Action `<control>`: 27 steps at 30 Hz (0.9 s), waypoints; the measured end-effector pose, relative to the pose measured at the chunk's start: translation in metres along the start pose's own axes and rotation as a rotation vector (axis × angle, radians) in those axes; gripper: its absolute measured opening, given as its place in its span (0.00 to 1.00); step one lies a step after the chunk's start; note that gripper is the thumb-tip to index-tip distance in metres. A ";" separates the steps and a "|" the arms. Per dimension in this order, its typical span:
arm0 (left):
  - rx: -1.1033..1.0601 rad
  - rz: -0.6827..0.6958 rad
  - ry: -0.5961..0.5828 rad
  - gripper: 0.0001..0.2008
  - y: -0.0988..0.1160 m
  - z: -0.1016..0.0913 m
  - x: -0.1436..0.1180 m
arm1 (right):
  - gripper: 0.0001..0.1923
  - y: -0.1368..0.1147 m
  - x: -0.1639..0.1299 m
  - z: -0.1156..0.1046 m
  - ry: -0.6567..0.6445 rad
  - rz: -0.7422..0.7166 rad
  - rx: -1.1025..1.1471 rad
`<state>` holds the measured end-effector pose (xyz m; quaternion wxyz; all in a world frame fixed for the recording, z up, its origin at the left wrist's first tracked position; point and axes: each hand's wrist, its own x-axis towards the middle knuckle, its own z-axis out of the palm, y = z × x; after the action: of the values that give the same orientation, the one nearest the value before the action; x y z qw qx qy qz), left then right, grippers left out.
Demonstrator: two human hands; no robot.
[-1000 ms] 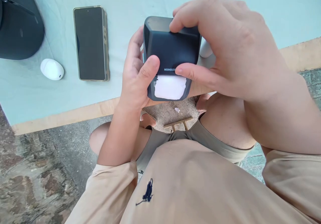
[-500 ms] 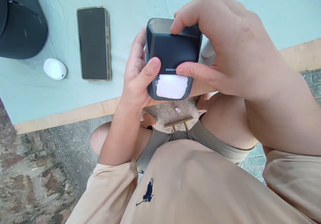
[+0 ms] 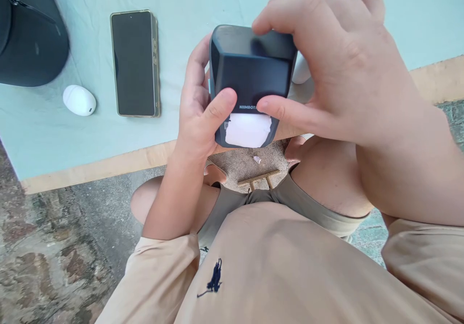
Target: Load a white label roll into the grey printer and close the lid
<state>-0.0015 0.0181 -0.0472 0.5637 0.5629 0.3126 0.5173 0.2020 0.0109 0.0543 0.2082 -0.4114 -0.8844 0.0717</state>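
Observation:
A dark label printer point(image 3: 261, 77) marked NIIMBOT is held above the table's near edge. A white torn-edged patch point(image 3: 248, 129) covers its lower front. My left hand point(image 3: 203, 111) is closed around its left side, the thumb on the front and the fingers partly hidden behind. My right hand point(image 3: 337, 67) is at its right side. The right thumb lies over the end of the lettering, and the index fingertip is at the top rear edge. Another right finger sticks up, away from the printer. Behind the right hand, a white object point(image 3: 300, 70) is mostly hidden.
On the pale blue tablecloth point(image 3: 181, 5) lie a smartphone point(image 3: 133, 63) in a clear case and a white rounded earbud case point(image 3: 79, 100). A black zippered bag point(image 3: 32, 38) stands at the far left. The wooden table edge point(image 3: 101, 167) runs just above my knees.
The right index fingertip has shifted back from the printer's top face to its rear edge, and a finger has lifted. The printer has tilted slightly, showing more of its top.

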 end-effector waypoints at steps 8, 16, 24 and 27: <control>0.152 0.136 0.006 0.45 -0.007 -0.004 0.006 | 0.41 -0.006 -0.005 -0.001 -0.037 0.068 0.062; 0.756 -0.268 0.276 0.40 0.053 -0.008 -0.002 | 0.41 -0.005 -0.003 0.000 -0.018 0.046 0.072; 1.350 -0.531 0.560 0.33 0.070 -0.074 0.015 | 0.41 -0.001 -0.003 0.000 -0.052 0.008 0.102; 1.474 -0.516 0.599 0.32 0.068 -0.079 0.023 | 0.41 -0.006 -0.001 0.000 -0.069 0.060 0.106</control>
<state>-0.0853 0.0528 0.0096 0.0451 0.5368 0.8267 0.1628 0.1991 0.0062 0.0560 0.1970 -0.4233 -0.8733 0.1389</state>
